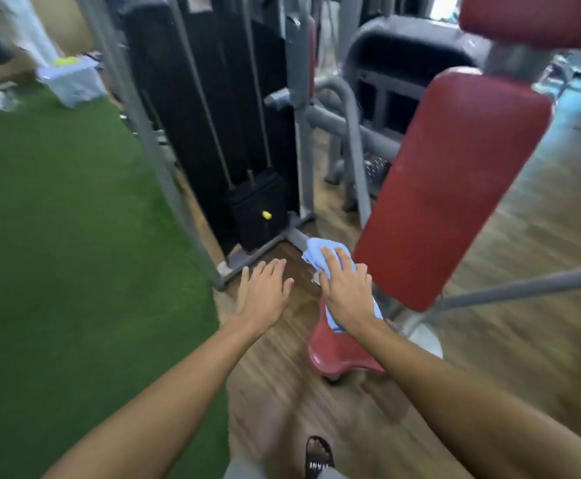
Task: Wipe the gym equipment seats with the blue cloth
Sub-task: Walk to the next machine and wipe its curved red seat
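Your right hand: your right hand point(346, 292) lies flat, palm down, fingers spread, pressing the blue cloth point(320, 254) onto the red seat point(337, 350); it pins the cloth rather than clutching it.
Your left hand: your left hand point(265, 293) hangs open and empty over the wooden floor point(510, 340), just beside the seat's left edge, touching nothing.
Cloth: bunched, pale blue, most of it under your palm, a fold spilling out beyond your fingertips at the seat's far end.
Seat: small, red, padded, with a raised lip at the near end; its long axis runs away from you, toward the weight stack point(258, 209).
Key relation: the uncovered part of the seat lies on the near side of your right hand, so I judge the wipe should draw back toward you along that axis.
Nearer hand: the right, already on the seat.
Backrest: the red backrest pad point(455, 188) rises tilted, right of the seat; probably next after it.
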